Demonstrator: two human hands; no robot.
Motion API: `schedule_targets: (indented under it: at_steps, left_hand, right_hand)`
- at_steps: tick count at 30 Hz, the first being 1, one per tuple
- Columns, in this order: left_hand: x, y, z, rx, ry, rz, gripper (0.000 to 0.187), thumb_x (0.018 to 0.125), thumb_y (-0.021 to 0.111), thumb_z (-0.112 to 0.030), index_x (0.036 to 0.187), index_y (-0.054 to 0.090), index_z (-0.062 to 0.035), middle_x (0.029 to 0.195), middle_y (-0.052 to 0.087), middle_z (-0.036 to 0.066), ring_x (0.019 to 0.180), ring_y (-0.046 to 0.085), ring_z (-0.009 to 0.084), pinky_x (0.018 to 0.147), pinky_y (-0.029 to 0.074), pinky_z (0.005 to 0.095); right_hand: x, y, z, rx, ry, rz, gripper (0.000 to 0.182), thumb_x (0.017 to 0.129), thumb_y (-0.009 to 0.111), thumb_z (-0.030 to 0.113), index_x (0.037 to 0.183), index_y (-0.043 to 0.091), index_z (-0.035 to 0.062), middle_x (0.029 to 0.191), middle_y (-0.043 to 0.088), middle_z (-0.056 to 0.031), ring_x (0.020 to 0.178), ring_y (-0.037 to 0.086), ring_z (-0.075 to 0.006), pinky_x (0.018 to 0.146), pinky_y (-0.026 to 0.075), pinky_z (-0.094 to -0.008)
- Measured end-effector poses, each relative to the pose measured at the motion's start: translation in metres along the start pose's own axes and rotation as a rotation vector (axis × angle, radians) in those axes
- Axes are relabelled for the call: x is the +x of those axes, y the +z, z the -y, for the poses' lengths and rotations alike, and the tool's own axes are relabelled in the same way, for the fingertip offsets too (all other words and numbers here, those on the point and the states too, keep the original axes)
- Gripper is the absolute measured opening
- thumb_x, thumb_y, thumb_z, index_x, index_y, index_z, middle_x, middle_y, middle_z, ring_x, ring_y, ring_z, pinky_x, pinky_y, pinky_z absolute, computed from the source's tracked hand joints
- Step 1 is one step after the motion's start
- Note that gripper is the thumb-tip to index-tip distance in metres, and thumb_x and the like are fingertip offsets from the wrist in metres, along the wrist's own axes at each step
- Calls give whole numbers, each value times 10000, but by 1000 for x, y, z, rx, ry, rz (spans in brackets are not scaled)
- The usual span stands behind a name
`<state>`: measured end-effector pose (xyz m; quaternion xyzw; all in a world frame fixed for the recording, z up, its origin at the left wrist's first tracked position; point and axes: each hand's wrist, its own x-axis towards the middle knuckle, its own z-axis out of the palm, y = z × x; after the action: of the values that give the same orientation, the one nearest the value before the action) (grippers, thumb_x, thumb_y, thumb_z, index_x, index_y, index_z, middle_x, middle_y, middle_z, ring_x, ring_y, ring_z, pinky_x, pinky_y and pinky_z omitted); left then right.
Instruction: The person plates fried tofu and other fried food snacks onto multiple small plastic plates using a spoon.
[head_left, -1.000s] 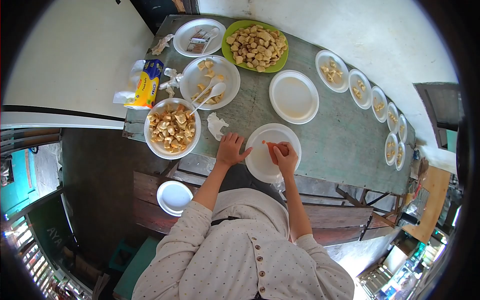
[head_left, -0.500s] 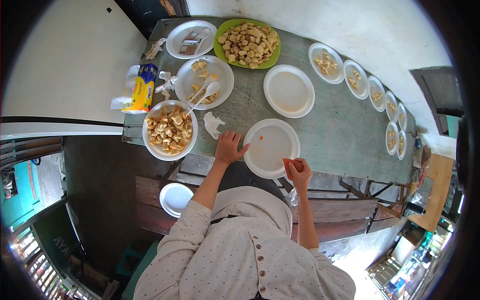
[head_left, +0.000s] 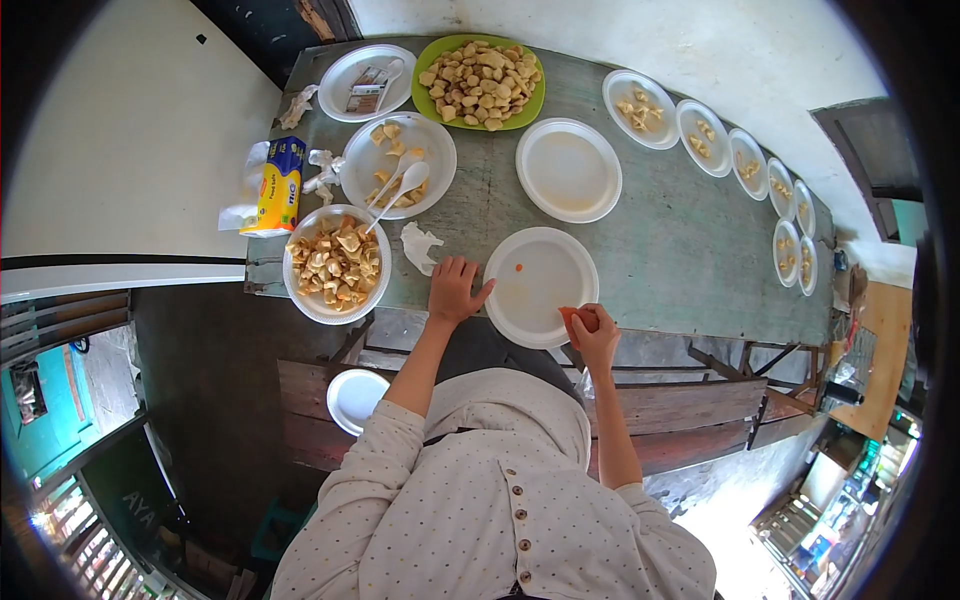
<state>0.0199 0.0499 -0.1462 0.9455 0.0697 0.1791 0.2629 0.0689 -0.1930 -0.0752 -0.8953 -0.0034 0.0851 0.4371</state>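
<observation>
My left hand (head_left: 456, 294) rests on the table with its fingers apart, its thumb beside the left rim of a white plate (head_left: 535, 300). At the plate's lower right rim, my right hand (head_left: 597, 344) is closed around an orange-red piece (head_left: 569, 318); the fingers cover much of it, and its kind cannot be made out. A small orange bit (head_left: 519, 268) lies on this plate. Just above my left hand is a crumpled white tissue (head_left: 419, 247). Behind the near plate sits another white plate (head_left: 568, 172).
At left are a bowl of folded yellowish pieces (head_left: 338, 264), a plate with white spoons (head_left: 440, 150) and a tissue pack (head_left: 279, 187). A green plate (head_left: 538, 100) heaped with beige chunks stands at the back. Several portioned plates (head_left: 640, 78) line the right side. A bench (head_left: 680, 415) runs in front.
The camera view has shifted slightly. My right hand still grips the orange-red piece at the plate's rim, turned a little. My left hand stays in place on the table.
</observation>
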Motion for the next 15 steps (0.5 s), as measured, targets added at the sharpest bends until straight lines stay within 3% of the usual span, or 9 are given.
schedule_targets:
  at_steps: [5, 7, 15]
  left_hand:
    - [0, 0, 0, 0, -4, 3, 304, 719, 613, -357, 737, 515, -70, 742, 448, 85, 740, 448, 270, 645, 347, 375]
    - [0, 1, 1, 4, 3, -2, 303, 720, 611, -356, 741, 514, -70, 744, 450, 86, 741, 449, 272, 646, 349, 378]
    - [0, 0, 0, 14, -10, 19, 295, 719, 612, -348, 746, 515, -71, 745, 448, 88, 744, 452, 273, 650, 351, 380]
  right_hand:
    - [2, 3, -8, -85, -38, 30, 158, 693, 627, 99, 820, 603, 9, 683, 615, -102, 621, 591, -167, 602, 468, -272]
    - [2, 5, -7, -62, -123, -24, 176, 671, 648, 132, 783, 602, 5, 649, 589, -134, 600, 574, -240, 583, 453, -314]
    - [4, 8, -3, -94, -124, -56, 165, 668, 650, 137, 753, 596, 7, 648, 579, -136, 588, 566, -254, 569, 444, -327]
